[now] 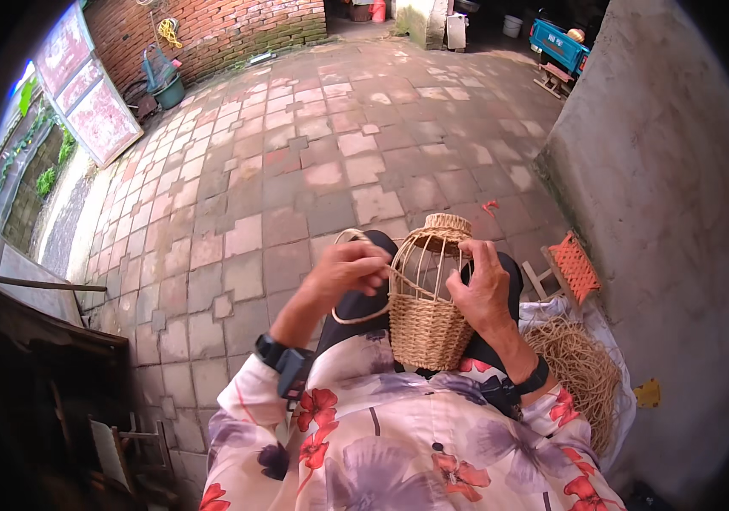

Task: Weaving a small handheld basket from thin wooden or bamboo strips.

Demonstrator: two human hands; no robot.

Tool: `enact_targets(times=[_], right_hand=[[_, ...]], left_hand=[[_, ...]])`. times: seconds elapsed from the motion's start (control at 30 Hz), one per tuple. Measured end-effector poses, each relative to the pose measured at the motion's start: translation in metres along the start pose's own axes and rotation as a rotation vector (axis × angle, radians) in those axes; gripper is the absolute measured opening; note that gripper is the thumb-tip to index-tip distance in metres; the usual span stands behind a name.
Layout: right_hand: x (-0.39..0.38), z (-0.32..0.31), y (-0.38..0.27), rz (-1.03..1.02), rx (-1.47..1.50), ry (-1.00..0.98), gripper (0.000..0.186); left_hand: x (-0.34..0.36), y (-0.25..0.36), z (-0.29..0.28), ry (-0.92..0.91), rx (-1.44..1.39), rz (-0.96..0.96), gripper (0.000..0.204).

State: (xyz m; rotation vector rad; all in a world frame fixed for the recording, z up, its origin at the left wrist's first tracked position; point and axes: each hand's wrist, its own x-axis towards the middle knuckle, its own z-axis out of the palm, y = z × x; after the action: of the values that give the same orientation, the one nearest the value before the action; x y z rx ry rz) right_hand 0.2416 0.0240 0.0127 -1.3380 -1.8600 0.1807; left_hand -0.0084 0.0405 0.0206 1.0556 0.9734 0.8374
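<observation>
On my lap stands a tan woven basket [426,330], shaped like a bottle. Its lower body and its narrow neck ring are woven, while bare upright ribs show between them. My left hand [349,271] is to the left of the basket, fingers closed on a straw cord [363,321]. That cord loops out around the hand and runs across to the ribs. Against the basket's right side, my right hand [483,288] is closed on the ribs just under the neck, its thumb turned toward the gap between them.
To my right, a white sack [615,341] holds a heap of loose straw cord [581,375]. Beside it are a small stool with an orange woven seat [574,266] and a grey wall [662,196]. Paving bricks [296,196] spread ahead. Dark wooden furniture [66,358] stands at left.
</observation>
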Motion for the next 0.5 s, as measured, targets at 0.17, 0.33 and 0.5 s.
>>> enact_targets(times=[0.17, 0.33, 0.5], right_hand=[[-0.008, -0.010, -0.002, 0.041, 0.070, 0.013, 0.042], [-0.010, -0.008, 0.003, 0.026, 0.104, 0.050, 0.042], [-0.012, -0.013, 0.002, 0.103, 0.173, 0.018, 0.039]], left_hand=[[0.034, -0.011, 0.044, 0.174, 0.777, 0.372, 0.017], [0.040, -0.019, 0.063, 0.343, 1.156, 0.579, 0.019], [0.031, -0.024, 0.046, 0.215, 0.522, 0.347, 0.022]])
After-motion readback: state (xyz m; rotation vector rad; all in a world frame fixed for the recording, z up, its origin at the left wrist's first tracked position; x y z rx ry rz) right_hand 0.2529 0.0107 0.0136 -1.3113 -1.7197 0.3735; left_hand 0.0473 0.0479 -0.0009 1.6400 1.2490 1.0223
